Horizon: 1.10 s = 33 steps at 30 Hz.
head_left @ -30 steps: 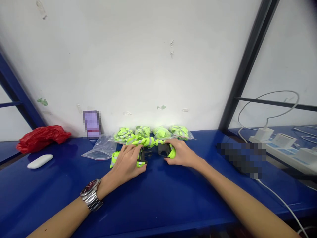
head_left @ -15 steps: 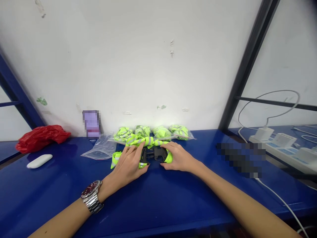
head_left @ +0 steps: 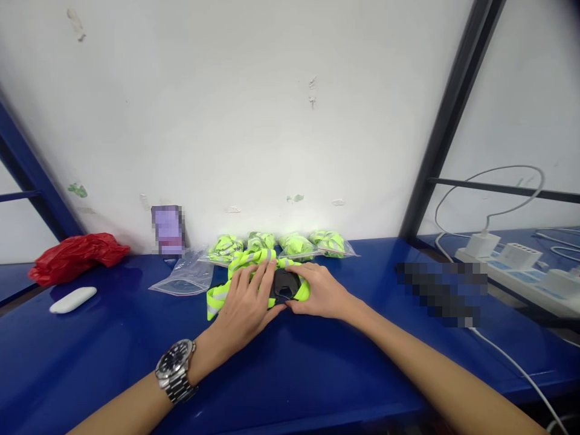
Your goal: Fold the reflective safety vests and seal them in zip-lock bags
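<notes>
A black plastic side-release buckle [head_left: 285,283] on a neon yellow-green reflective strap [head_left: 219,297] lies between my hands, low over the tabletop. My left hand [head_left: 247,296] closes over the buckle's left part and hides most of it. From the other side, the fingers and thumb of my right hand [head_left: 322,291] pinch its right half and the strap looped there. The two halves are together, but my left fingers cover the joint, so I cannot tell whether they are latched. More strap is bunched just behind the hands.
Several clear bags of folded reflective straps [head_left: 296,244] line the wall. Left of them are a clear zip bag [head_left: 188,278], a phone [head_left: 168,231], a white oval case [head_left: 73,299] and a red plastic bag [head_left: 79,257]. On the right are a blurred dark object [head_left: 435,293] and a power strip [head_left: 502,266].
The gap between the buckle halves has closed as my hands came together, the left hand moving right and the right hand slightly left. The left wrist has turned, showing more of the watch face.
</notes>
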Each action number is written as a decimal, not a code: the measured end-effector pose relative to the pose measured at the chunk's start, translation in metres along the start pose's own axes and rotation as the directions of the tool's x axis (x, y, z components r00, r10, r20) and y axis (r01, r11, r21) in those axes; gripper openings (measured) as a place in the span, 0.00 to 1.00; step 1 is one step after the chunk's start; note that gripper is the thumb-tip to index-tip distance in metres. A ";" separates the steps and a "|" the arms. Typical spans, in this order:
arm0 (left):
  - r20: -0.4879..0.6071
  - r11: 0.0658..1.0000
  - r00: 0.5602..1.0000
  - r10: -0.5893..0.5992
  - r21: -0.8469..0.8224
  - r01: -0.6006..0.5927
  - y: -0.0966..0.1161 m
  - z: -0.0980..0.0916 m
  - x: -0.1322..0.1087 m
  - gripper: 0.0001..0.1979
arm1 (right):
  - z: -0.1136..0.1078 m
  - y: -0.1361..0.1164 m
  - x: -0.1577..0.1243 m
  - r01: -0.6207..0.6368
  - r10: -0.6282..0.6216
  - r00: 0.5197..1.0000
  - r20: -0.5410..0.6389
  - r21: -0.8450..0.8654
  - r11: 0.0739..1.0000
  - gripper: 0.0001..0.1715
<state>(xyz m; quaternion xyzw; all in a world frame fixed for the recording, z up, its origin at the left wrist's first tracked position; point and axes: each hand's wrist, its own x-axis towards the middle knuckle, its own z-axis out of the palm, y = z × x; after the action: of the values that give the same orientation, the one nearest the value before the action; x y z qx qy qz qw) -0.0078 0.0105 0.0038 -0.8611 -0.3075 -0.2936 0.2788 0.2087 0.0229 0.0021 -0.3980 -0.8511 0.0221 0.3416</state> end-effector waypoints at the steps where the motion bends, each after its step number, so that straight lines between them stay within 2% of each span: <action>1: -0.061 0.999 0.997 0.040 -0.021 -0.042 0.005 -0.003 0.000 0.30 | -0.003 -0.002 0.002 -0.047 0.048 0.999 -0.023 0.038 0.998 0.33; 2: -0.088 0.992 0.992 0.093 -0.076 -0.100 0.011 -0.007 0.000 0.22 | -0.006 -0.003 0.003 -0.099 0.103 0.994 -0.041 0.076 0.992 0.32; 3: -0.069 0.975 0.988 0.142 -0.163 -0.151 0.017 -0.009 -0.001 0.16 | -0.009 -0.005 0.004 -0.151 0.158 0.986 -0.052 0.111 0.982 0.31; 4: -0.004 0.948 0.985 0.171 -0.272 -0.166 0.022 -0.011 -0.001 0.12 | -0.011 -0.006 0.005 -0.200 0.209 0.976 -0.055 0.144 0.969 0.30; 5: 0.088 0.917 0.980 0.177 -0.377 -0.132 0.027 -0.011 -0.002 0.11 | -0.014 -0.007 0.006 -0.243 0.256 0.965 -0.051 0.176 0.954 0.30; 8: 0.326 0.837 0.943 0.062 -0.532 0.129 0.033 -0.002 -0.004 0.16 | -0.019 -0.010 0.007 -0.324 0.341 0.940 -0.026 0.255 0.911 0.29; 10: 0.391 0.747 0.916 -0.088 -0.582 0.321 0.030 0.008 -0.005 0.22 | -0.021 -0.012 0.006 -0.345 0.364 0.931 -0.016 0.285 0.894 0.29; 11: 0.424 0.676 0.889 -0.174 -0.605 0.421 0.028 0.012 -0.005 0.23 | -0.022 -0.013 0.006 -0.351 0.370 0.929 -0.014 0.290 0.890 0.28; 13: 0.492 0.470 0.802 -0.340 -0.650 0.598 0.025 0.016 -0.004 0.25 | -0.022 -0.014 0.005 -0.350 0.371 0.928 -0.022 0.283 0.893 0.27; 15: 0.524 0.193 0.713 -0.465 -0.726 0.660 0.024 0.014 -0.001 0.25 | -0.020 -0.016 0.003 -0.322 0.343 0.939 -0.036 0.271 0.907 0.26; 16: 0.532 0.036 0.675 -0.511 -0.772 0.635 0.024 0.012 0.002 0.25 | -0.019 -0.016 0.002 -0.290 0.313 0.949 -0.046 0.262 0.920 0.26; 18: 0.547 -0.260 0.600 -0.583 -0.826 0.500 0.025 0.007 0.008 0.24 | -0.016 -0.019 0.000 -0.202 0.220 0.974 -0.054 0.233 0.951 0.23; 19: 0.566 -0.376 0.547 -0.616 -0.822 0.427 0.026 0.006 0.010 0.23 | -0.014 -0.020 -0.002 -0.155 0.169 0.985 -0.046 0.216 0.964 0.21; 21: 0.629 -0.525 0.413 -0.659 -0.777 0.347 0.025 0.006 0.013 0.22 | -0.009 -0.023 -0.004 -0.086 0.088 0.996 0.000 0.174 0.981 0.16; 23: 0.668 -0.575 0.297 -0.682 -0.741 0.347 0.021 0.010 0.013 0.21 | -0.005 -0.026 -0.006 -0.065 0.058 0.996 0.061 0.113 0.992 0.17; 24: 0.673 -0.576 0.265 -0.691 -0.734 0.361 0.018 0.013 0.012 0.21 | -0.003 -0.027 -0.007 -0.062 0.057 0.996 0.071 0.068 0.996 0.19; 25: 0.664 -0.562 0.255 -0.703 -0.739 0.372 0.015 0.016 0.011 0.22 | -0.001 -0.029 -0.009 -0.060 0.059 0.997 0.053 0.014 0.998 0.22; 28: 0.574 -0.472 0.270 -0.773 -0.805 0.359 0.006 0.023 0.009 0.23 | 0.001 -0.035 -0.014 0.005 -0.027 0.987 -0.156 -0.142 0.990 0.30; 30: 0.512 -0.413 0.277 -0.813 -0.843 0.345 0.001 0.024 0.010 0.22 | 0.004 -0.040 -0.018 0.150 -0.196 0.949 -0.249 -0.192 0.970 0.23; 32: 0.471 -0.376 0.292 -0.832 -0.867 0.328 -0.004 0.022 0.013 0.21 | 0.008 -0.044 -0.022 0.310 -0.332 0.925 -0.185 -0.139 0.941 0.11; 33: 0.461 -0.370 0.300 -0.835 -0.875 0.312 -0.006 0.021 0.014 0.21 | 0.011 -0.046 -0.023 0.328 -0.334 0.936 -0.116 -0.070 0.942 0.14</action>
<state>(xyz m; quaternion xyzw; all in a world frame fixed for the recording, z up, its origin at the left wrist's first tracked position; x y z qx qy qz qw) 0.0042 0.0333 0.0012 -0.3870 -0.3953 -0.6787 -0.4830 0.1824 -0.0214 -0.0048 -0.2581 -0.8830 -0.0818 0.3834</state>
